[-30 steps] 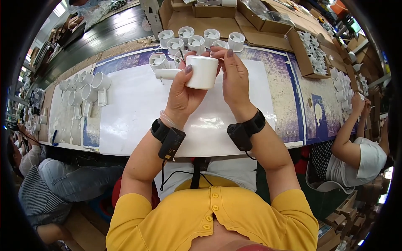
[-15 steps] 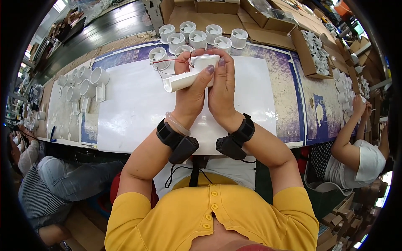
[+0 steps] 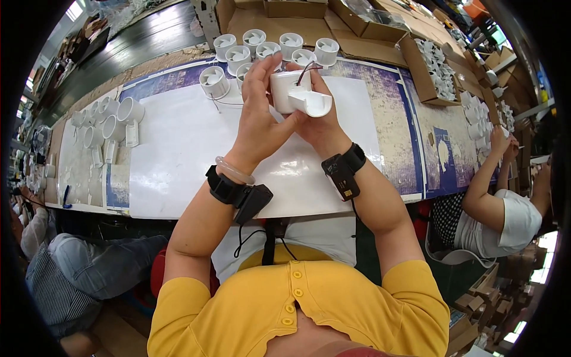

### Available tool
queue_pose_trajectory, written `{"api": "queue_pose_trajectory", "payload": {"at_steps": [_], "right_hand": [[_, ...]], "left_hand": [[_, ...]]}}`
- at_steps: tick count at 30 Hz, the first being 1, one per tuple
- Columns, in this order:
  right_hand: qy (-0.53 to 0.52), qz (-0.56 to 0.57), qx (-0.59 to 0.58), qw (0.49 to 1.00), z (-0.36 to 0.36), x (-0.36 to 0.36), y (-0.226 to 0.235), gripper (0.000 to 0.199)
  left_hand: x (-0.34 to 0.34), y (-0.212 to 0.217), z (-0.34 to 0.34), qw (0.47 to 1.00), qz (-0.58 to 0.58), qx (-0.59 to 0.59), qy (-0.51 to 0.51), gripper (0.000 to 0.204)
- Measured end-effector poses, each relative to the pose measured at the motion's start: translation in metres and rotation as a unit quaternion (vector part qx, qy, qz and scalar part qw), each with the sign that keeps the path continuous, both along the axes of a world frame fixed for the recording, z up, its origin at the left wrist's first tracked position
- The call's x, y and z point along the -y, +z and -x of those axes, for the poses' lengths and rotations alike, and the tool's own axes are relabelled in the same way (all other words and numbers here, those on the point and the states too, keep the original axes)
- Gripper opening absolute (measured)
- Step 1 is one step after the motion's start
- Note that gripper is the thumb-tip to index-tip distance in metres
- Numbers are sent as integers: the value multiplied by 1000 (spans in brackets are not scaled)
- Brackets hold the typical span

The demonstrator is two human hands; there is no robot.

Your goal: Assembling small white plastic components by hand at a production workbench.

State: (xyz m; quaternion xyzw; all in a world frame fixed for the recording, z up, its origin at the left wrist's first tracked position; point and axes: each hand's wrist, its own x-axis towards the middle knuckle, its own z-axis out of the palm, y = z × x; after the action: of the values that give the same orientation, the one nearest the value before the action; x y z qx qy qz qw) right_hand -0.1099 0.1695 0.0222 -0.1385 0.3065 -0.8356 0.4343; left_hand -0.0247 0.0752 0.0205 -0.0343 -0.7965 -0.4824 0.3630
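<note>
A white plastic fan housing (image 3: 284, 94), a round cup with a half-round handle trough, is held between my two hands above the white sheet. The open end of its handle now points toward me and to the right. My left hand (image 3: 260, 110) cups its left side, long fingers upright along the wall and thumb beneath. Behind and to the right, my right hand (image 3: 321, 113) supports it, with some fingers hidden. Thin dark red wires (image 3: 306, 71) stick up from the housing. Just beyond stand several white cups with bladed impellers (image 3: 214, 80), one trailing a thin wire.
The white sheet (image 3: 190, 160) covers the middle of the table. More white housings with handles (image 3: 113, 128) stand at the left, near a blue pen-like tool (image 3: 66, 196). A cardboard box (image 3: 431, 77) of small white parts lies far right. Co-workers sit on both sides.
The housing has been turned, so its handle swings from pointing left to pointing right and toward me. My right hand has rolled under it, and my left fingers have straightened along its side.
</note>
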Motion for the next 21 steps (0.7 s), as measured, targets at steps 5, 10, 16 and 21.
{"api": "queue_pose_trajectory", "payload": {"at_steps": [5,10,16,21], "right_hand": [[73,64,6,995,17,-4,-7,51],[127,185,99,969,22,-9,-8,46],[27,133,9,991,30,-5,-16,46],[-150,-10,-153,977,24,6,-21,38]], "left_hand": [[3,11,-4,998,45,-5,-44,89],[1,13,-6,984,-80,-75,-144,76],[7,6,-3,976,-203,-53,-66,54],[6,19,-20,945,-290,141,-56,48]]}}
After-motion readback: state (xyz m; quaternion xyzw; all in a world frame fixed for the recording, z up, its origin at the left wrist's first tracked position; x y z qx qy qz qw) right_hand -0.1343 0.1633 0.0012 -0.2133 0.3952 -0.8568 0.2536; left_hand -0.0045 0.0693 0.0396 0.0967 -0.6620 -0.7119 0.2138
